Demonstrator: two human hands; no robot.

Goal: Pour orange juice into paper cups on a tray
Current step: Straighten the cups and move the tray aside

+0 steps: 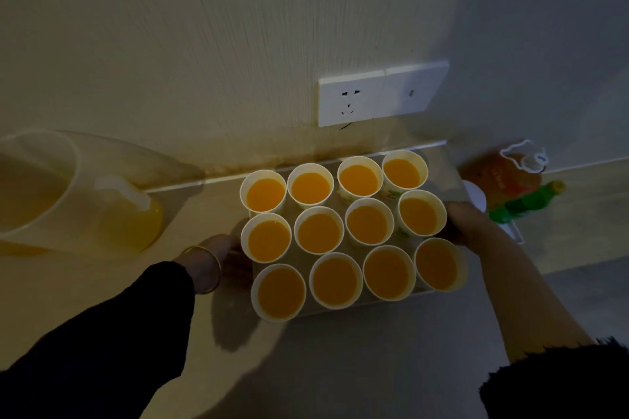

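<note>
Several white paper cups [319,230] full of orange juice stand in three rows on a clear tray [374,303] by the wall. My left hand [218,248], with a gold bangle at the wrist, grips the tray's left edge. My right hand [463,221] grips its right edge beside the cups. A clear plastic jug [51,194] with some juice left in it stands on the counter at the far left, apart from both hands.
A wall socket [350,99] and a switch [413,88] sit above the tray. At the right stand an orange bottle [503,177], a green bottle [526,202] and a white lid [476,197]. The counter's front edge runs below the tray.
</note>
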